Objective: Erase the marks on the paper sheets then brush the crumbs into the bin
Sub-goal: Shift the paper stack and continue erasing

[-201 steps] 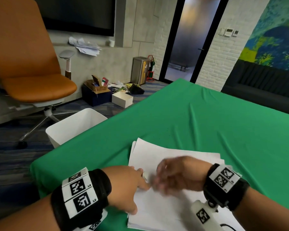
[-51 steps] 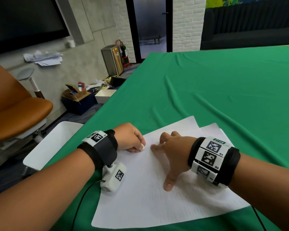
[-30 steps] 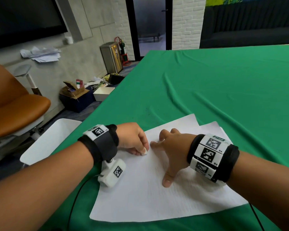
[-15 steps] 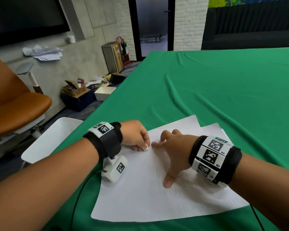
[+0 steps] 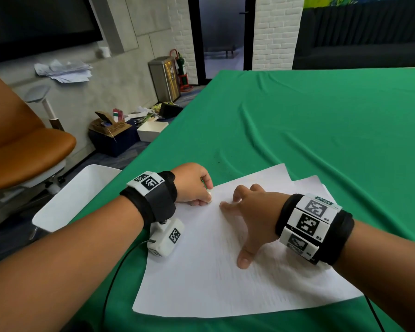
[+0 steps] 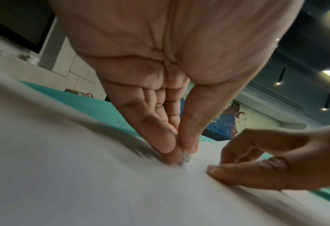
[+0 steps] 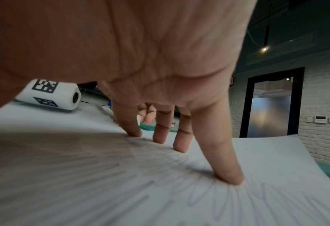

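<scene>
A stack of white paper sheets (image 5: 213, 279) lies on the green tablecloth (image 5: 321, 130) near the front edge. My left hand (image 5: 194, 185) pinches a small white eraser (image 5: 210, 196) and presses it on the top sheet's upper left part; the eraser tip (image 6: 186, 159) pokes out between thumb and fingers. My right hand (image 5: 249, 212) rests on the top sheet with spread fingertips (image 7: 229, 178), holding it flat. Faint pencil marks (image 7: 208, 198) cover the paper near the right fingers. Tiny dark crumbs (image 5: 222, 159) dot the cloth beyond the sheets.
A white bin (image 5: 65, 207) stands on the floor just off the table's left edge. An orange chair (image 5: 22, 149) is farther left. Boxes and clutter (image 5: 120, 130) sit by the wall, with a steel can (image 5: 164, 79) near the doorway.
The left hand with the eraser has shifted slightly up and left across the sheet in small rubbing strokes. The right hand stays pressed on the paper.
</scene>
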`<state>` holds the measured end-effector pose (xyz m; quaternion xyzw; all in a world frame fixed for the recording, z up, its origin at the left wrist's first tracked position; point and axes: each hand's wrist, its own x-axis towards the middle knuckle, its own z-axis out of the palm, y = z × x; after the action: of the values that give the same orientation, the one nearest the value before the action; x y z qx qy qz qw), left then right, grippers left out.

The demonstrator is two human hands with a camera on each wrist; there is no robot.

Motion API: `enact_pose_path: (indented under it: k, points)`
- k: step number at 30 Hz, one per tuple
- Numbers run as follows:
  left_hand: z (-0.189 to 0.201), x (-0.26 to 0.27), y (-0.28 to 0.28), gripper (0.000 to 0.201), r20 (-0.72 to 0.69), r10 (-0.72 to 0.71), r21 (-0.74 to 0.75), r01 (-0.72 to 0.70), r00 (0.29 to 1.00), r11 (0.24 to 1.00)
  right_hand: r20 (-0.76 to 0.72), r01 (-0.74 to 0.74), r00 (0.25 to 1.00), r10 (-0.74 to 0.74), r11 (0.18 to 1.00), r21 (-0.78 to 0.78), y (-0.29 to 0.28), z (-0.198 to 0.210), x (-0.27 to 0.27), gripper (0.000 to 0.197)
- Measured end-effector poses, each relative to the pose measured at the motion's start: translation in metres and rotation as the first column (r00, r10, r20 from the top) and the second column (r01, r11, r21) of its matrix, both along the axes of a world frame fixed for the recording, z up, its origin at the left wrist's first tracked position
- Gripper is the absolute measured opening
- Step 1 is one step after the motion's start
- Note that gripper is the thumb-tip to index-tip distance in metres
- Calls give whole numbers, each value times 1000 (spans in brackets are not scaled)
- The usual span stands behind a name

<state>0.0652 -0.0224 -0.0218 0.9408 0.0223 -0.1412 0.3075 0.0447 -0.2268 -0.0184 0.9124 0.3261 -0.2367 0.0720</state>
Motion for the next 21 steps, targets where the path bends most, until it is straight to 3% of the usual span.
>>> enact_pose_path:
  k: [4,10,16,21]
  points:
    - [-4,-6,1,4,-3,-2,-44,2,1000,999,8,2,1000,-2,1000,-11,1,0,-1,129]
    - [-4,-32,-4,6,-110,-124,-43,120,986,992,10,6,1000,-6,1000,-8,1,1,-1,127]
    - [-2,-16,-2,5,-39,58,-109,-62,998,992,0,14,1000,-14,1000,-19,2,2,-3,132]
    - [-7,-39,-9,5,-117,-11,-149,-7,993,989,4,12,1000,-12,1000,-13,2,2,-3,128]
